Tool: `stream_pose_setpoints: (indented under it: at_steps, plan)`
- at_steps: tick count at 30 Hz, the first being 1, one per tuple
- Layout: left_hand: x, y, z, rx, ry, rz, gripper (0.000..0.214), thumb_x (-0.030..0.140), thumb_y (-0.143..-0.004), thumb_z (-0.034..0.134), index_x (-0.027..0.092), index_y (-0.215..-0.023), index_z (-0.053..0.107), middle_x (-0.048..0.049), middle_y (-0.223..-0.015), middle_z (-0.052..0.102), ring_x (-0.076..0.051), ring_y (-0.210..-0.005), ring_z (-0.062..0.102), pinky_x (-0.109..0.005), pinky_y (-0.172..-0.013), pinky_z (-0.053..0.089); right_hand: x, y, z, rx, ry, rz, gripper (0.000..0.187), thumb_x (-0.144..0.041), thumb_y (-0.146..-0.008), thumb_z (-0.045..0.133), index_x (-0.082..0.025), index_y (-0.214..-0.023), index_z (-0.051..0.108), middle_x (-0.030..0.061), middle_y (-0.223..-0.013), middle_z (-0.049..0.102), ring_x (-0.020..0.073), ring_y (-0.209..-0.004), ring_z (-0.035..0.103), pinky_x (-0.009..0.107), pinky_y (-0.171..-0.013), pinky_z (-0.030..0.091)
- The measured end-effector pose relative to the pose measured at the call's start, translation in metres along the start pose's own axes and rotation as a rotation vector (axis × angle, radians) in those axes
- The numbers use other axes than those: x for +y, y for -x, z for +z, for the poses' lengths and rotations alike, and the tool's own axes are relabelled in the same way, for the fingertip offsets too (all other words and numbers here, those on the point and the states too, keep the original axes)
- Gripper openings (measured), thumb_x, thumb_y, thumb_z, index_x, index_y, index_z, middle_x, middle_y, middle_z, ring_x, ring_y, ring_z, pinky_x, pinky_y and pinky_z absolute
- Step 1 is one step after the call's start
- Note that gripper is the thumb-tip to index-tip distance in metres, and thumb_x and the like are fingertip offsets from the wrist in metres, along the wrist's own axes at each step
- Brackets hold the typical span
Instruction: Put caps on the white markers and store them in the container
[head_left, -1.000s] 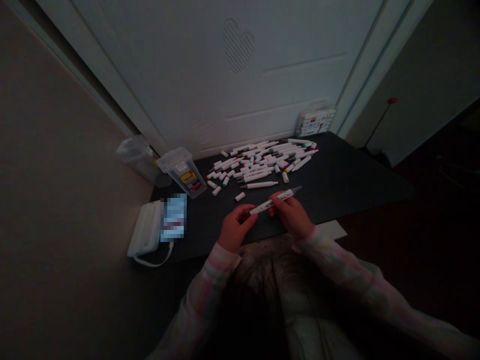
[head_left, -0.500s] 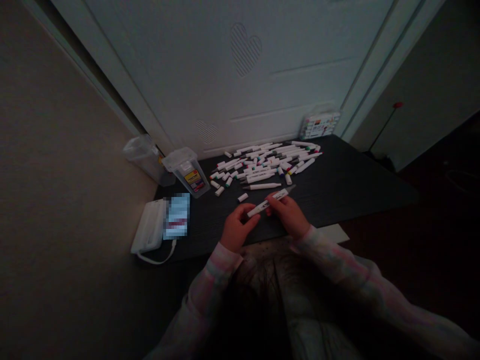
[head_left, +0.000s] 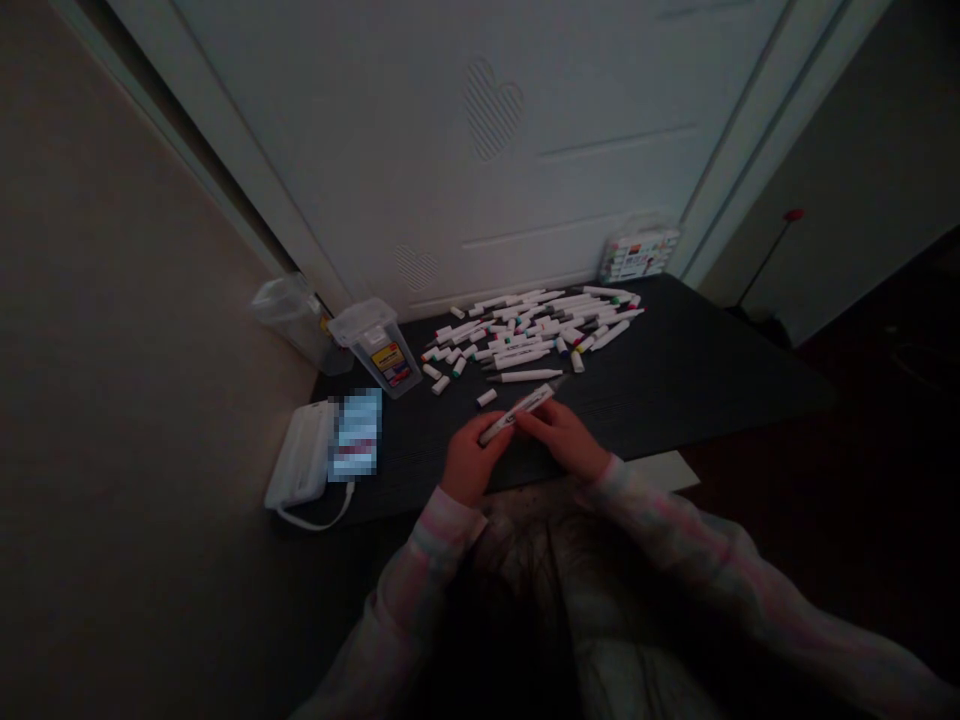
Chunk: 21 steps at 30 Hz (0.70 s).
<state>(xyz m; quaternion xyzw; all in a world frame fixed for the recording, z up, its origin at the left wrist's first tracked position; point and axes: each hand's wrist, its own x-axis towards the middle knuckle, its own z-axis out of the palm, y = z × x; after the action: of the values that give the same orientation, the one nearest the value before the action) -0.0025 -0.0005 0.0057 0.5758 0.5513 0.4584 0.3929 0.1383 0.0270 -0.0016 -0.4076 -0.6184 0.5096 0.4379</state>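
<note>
Door (head_left: 337, 130), pale and heart-patterned, stands behind a dark table (head_left: 712, 360). Two clear plastic bins (head_left: 367, 335) stand at the table's left, near a white device (head_left: 300, 455) with a cable and a blurred, lit screen (head_left: 355, 435); a marker set (head_left: 641, 255) leans at the back right. Over the near edge, the left hand (head_left: 469, 460) has thumb and fingers closed around the lower end of a white marker (head_left: 525, 405), while the right hand (head_left: 562, 440) pinches it farther up. It tilts, grey end up and rightward. Loose markers (head_left: 529, 376) lie beyond, scattered among small white caps (head_left: 487, 398), one cap just beyond the left hand.
</note>
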Motion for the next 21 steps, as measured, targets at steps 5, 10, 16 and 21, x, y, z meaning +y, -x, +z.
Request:
stream_pose_setpoints:
  at_steps: [5, 10, 16, 21]
  plan:
    - [-0.013, -0.003, -0.031, 0.189, 0.028, -0.061, 0.029, 0.035, -0.068, 0.059, 0.016, -0.089, 0.065, -0.0001, -0.074, 0.064, -0.013, -0.066, 0.054, -0.023, -0.065, 0.041, 0.003, -0.002, -0.001, -0.070, 0.234, -0.073, 0.028, -0.037, -0.079, 0.046, -0.015, -0.095, 0.052, 0.0006, -0.070, 0.056, 0.0118, -0.063, 0.053, 0.025, -0.058, 0.043]
    - [-0.032, -0.003, -0.072, 0.369, 0.078, -0.119, 0.034, 0.040, -0.065, 0.060, 0.014, -0.087, 0.064, 0.0008, -0.066, 0.060, -0.012, -0.064, 0.052, -0.025, -0.066, 0.040, -0.005, -0.017, 0.002, -0.112, 0.584, -0.241, 0.024, -0.027, -0.078, 0.048, -0.014, -0.099, 0.054, 0.0072, -0.088, 0.056, 0.0167, -0.078, 0.052, 0.031, -0.072, 0.041]
    - [-0.042, -0.001, -0.089, 0.478, 0.133, -0.147, 0.035, 0.040, -0.063, 0.061, 0.015, -0.087, 0.064, 0.0009, -0.066, 0.059, -0.012, -0.063, 0.052, -0.025, -0.065, 0.040, -0.011, -0.044, 0.023, -0.215, 0.946, -0.450, 0.023, -0.022, -0.078, 0.047, -0.015, -0.096, 0.058, 0.0118, -0.098, 0.056, 0.0244, -0.093, 0.046, 0.039, -0.082, 0.031]
    - [-0.044, -0.001, -0.088, 0.488, 0.157, -0.166, 0.036, 0.041, -0.060, 0.064, 0.015, -0.085, 0.064, 0.0007, -0.065, 0.060, -0.013, -0.064, 0.054, -0.026, -0.064, 0.041, -0.002, -0.059, 0.026, -0.198, 1.139, -0.482, 0.020, -0.019, -0.080, 0.043, -0.013, -0.088, 0.060, 0.0133, -0.090, 0.058, 0.0259, -0.090, 0.046, 0.040, -0.077, 0.029]
